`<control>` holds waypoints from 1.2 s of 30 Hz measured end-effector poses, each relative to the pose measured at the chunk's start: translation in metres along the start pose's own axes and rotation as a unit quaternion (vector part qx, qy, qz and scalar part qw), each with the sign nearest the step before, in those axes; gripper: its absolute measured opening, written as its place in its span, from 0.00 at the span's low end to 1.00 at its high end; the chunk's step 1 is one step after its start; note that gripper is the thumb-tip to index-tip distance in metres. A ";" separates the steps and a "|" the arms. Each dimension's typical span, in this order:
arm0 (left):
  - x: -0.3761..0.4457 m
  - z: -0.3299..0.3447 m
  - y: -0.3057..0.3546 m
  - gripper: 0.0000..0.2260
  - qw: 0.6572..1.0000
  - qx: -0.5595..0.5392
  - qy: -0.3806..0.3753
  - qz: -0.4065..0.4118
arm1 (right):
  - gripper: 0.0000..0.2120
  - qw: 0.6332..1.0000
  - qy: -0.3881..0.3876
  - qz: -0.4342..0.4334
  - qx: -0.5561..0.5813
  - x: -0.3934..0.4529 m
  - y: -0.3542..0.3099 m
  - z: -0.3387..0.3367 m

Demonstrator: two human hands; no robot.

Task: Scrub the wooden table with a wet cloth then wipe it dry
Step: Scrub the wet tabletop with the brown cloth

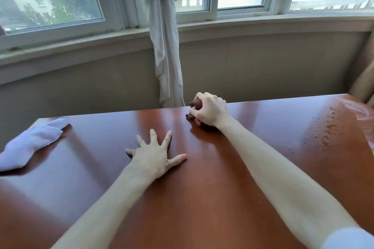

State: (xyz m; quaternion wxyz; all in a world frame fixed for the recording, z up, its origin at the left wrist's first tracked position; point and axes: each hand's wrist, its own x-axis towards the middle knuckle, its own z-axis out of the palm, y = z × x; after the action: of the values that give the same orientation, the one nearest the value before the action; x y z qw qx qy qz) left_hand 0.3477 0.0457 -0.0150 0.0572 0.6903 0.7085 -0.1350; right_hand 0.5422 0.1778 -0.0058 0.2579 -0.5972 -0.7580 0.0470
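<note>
Meanwhile the left hand [155, 157] presses flat, fingers splayed, on the glossy reddish-brown wooden table [212, 188], while the right hand [209, 110] clenches a crumpled dark brown cloth [197, 105] near its far edge.

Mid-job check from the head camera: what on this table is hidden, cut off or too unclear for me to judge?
- Dark cloth: mostly covered by the right hand gripping it; shape and wetness unclear.
- Pale cloth: cut off by the left frame edge.
- Clear plastic: cut by the right edge, see-through; what it is cannot be told.
- Wooden table: near edge out of frame; window glare masks damp patches apart from droplets.
- Left hand: covers the surface beneath.
</note>
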 end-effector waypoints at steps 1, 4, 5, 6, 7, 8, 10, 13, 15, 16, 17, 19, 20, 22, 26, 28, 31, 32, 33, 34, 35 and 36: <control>-0.002 -0.001 0.001 0.42 1.000 0.001 -0.002 0.001 | 0.13 0.998 0.031 0.046 -0.021 0.003 -0.003 0.007; -0.002 -0.004 -0.004 0.42 1.000 0.001 -0.006 0.000 | 0.15 0.999 0.038 0.018 -0.033 -0.010 -0.028 0.021; 0.002 -0.009 -0.006 0.41 1.000 0.002 -0.007 0.009 | 0.15 0.999 0.021 -0.006 -0.028 -0.022 -0.034 0.019; 0.009 -0.016 -0.011 0.39 1.000 0.000 -0.009 0.023 | 0.15 1.000 0.004 -0.019 -0.023 -0.034 -0.037 0.017; 0.015 -0.023 -0.016 0.36 0.999 -0.016 -0.013 0.036 | 0.15 1.000 -0.007 -0.021 -0.016 -0.047 -0.040 0.012; 0.023 -0.030 -0.022 0.31 0.998 -0.036 -0.015 0.046 | 0.15 1.000 -0.015 -0.012 -0.010 -0.057 -0.042 0.008; 0.032 -0.033 -0.033 0.25 0.997 -0.061 0.003 0.050 | 0.14 1.000 -0.018 0.003 -0.011 -0.079 -0.053 -0.002; 0.023 -0.017 -0.043 0.24 0.995 -0.076 0.061 0.032 | 0.14 0.999 -0.010 -0.034 -0.012 -0.126 -0.076 -0.012; 0.009 -0.002 -0.044 0.25 0.994 -0.076 0.069 0.025 | 0.13 0.996 -0.006 -0.092 0.007 -0.166 -0.092 -0.018; 0.003 0.004 -0.046 0.26 0.996 -0.071 0.059 0.017 | 0.13 0.993 -0.012 -0.116 0.016 -0.183 -0.100 -0.021; -0.002 0.007 -0.047 0.28 0.996 -0.068 0.049 0.006 | 0.12 0.990 -0.015 -0.135 0.022 -0.196 -0.105 -0.023; -0.007 0.011 -0.050 0.29 0.997 -0.067 0.036 -0.014 | 0.12 0.987 -0.018 -0.156 0.028 -0.199 -0.106 -0.024; -0.008 0.012 -0.051 0.30 0.997 -0.068 0.036 -0.016 | 0.12 0.988 -0.020 -0.153 0.027 -0.191 -0.105 -0.023; -0.009 0.013 -0.050 0.30 0.997 -0.060 0.046 -0.016 | 0.12 0.992 -0.031 -0.122 0.022 -0.160 -0.096 -0.020; -0.008 0.017 -0.048 0.30 0.998 -0.035 0.058 -0.015 | 0.12 0.999 -0.032 -0.024 0.005 -0.075 -0.066 -0.004; -0.006 0.019 -0.047 0.30 0.998 -0.027 0.061 -0.019 | 0.13 0.999 -0.034 0.015 -0.010 -0.040 -0.053 0.003; -0.004 0.019 -0.045 0.29 0.998 0.010 0.058 -0.021 | 0.14 0.998 -0.043 0.047 -0.028 0.001 -0.045 0.013; -0.005 0.019 -0.044 0.29 0.998 0.020 0.053 -0.019 | 0.16 0.997 -0.041 0.056 -0.032 0.011 -0.045 0.016; -0.005 0.018 -0.043 0.29 0.998 0.025 0.051 -0.020 | 0.17 0.997 -0.036 0.064 -0.036 0.019 -0.046 0.019; -0.005 0.017 -0.042 0.29 0.998 0.030 0.050 -0.021 | 0.18 0.996 -0.030 0.070 -0.040 0.024 -0.046 0.021; -0.006 0.016 -0.042 0.29 0.998 0.033 0.049 -0.023 | 0.18 0.996 -0.025 0.071 -0.044 0.027 -0.046 0.024; -0.007 0.016 -0.042 0.29 0.998 0.034 0.047 -0.025 | 0.18 0.996 -0.020 0.069 -0.048 0.026 -0.047 0.025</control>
State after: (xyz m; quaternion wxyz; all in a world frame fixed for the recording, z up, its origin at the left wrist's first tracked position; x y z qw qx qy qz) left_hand 0.3051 0.0345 -0.0235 -0.0028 0.6795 0.7224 -0.1279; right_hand 0.4860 0.1944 -0.0010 0.2097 -0.6589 -0.7213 0.0407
